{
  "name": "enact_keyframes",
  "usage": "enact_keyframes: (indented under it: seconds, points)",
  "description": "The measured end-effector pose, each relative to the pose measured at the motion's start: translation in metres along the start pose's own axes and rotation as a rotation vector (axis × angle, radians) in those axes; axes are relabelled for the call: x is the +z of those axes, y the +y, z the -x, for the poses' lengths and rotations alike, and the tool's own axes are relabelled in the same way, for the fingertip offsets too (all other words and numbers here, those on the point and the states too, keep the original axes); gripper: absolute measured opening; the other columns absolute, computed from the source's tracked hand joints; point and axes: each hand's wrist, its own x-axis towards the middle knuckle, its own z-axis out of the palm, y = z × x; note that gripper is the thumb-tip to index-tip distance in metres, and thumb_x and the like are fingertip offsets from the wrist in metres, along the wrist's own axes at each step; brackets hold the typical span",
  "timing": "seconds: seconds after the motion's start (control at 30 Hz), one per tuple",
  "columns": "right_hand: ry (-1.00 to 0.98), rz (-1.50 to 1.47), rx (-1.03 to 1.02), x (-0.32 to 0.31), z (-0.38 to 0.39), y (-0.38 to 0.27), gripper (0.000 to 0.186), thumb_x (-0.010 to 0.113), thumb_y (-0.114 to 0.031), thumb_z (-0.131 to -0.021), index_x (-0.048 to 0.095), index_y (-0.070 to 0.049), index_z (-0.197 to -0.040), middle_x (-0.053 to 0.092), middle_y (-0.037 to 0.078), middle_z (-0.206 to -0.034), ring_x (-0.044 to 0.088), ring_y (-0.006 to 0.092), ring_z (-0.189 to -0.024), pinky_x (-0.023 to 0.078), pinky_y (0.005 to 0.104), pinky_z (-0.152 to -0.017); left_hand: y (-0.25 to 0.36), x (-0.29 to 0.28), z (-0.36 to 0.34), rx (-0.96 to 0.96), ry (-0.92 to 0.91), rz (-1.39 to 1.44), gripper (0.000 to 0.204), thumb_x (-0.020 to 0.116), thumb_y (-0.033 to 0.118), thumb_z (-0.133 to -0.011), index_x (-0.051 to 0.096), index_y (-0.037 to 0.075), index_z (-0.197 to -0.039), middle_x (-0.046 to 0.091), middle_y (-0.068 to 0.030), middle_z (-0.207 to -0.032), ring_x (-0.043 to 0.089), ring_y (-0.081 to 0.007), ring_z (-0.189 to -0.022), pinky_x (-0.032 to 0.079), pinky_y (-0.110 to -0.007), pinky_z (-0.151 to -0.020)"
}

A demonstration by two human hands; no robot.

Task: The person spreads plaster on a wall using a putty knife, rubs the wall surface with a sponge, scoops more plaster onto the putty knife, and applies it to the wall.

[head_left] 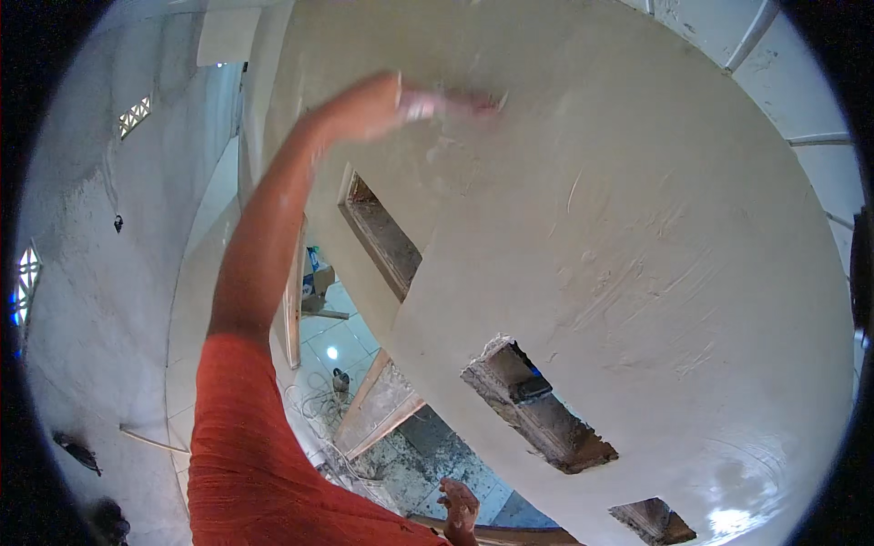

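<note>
My left hand (366, 105) is raised at the end of a red-sleeved arm, close against a large smooth plastered surface (510, 246). Its fingers are closed round a narrow hand tool (455, 102), reddish with a pale part; motion smears it, so I cannot tell its exact kind. The tool's far end is at the plaster, or very near it. Low in the picture, my right hand (460, 508) hangs over the floor, fingers loosely curled and apart, with no object visible in them. Scratches and raised streaks mark the plaster right of centre, and a wet sheen shows at lower right.
Rough-edged rectangular openings cut the plaster: one near my raised arm (381, 238), one (542, 409) with a dark object inside, and a smaller one (653, 521). Below lie a spattered tiled floor (437, 469), cables and boards. A grey wall (100, 300) rises at left.
</note>
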Motion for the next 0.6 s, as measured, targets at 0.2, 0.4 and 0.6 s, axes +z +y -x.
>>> enact_keyframes:
  seconds: [0.2, 0.4, 0.6]
  points:
    - [-0.035, -0.146, -0.079, 0.006, -0.012, 0.017, 0.026, 0.069, -0.019, -0.088, 0.070, 0.000, -0.106, 0.070, 0.012, -0.104, 0.067, 0.0213, -0.092, 0.057, 0.0323, -0.068, -0.016, 0.063, 0.086, -0.087, -0.085, 0.000, 0.028, 0.057, 0.016, -0.089, 0.065, 0.002, -0.112, 0.065, -0.0265, -0.099, 0.064, -0.0400, -0.093, 0.049, -0.046, -0.081]
    - [-0.345, -0.244, -0.061, -0.058, -0.057, 0.123, 0.059, 0.062, -0.042, -0.092, 0.049, -0.007, -0.138, 0.061, 0.010, -0.125, 0.063, 0.0242, -0.101, 0.052, 0.0455, -0.086, -0.024, -0.033, -0.004, -0.100, 0.323, -0.164, 0.038, 0.057, 0.037, -0.096, 0.067, 0.006, -0.115, 0.068, -0.0195, -0.108, 0.066, -0.0312, -0.100, 0.050, -0.041, -0.088]
    - [-0.254, -0.164, 0.055, -0.066, -0.048, 0.135, 0.084, 0.075, -0.042, -0.082, 0.035, -0.011, -0.149, 0.050, 0.010, -0.141, 0.053, 0.0261, -0.124, 0.048, 0.0498, -0.095, 0.000, -0.102, -0.093, 0.184, 0.491, -0.085, 0.044, 0.056, 0.041, -0.095, 0.064, 0.000, -0.111, 0.064, -0.0269, -0.097, 0.064, -0.0351, -0.090, 0.048, -0.043, -0.081]
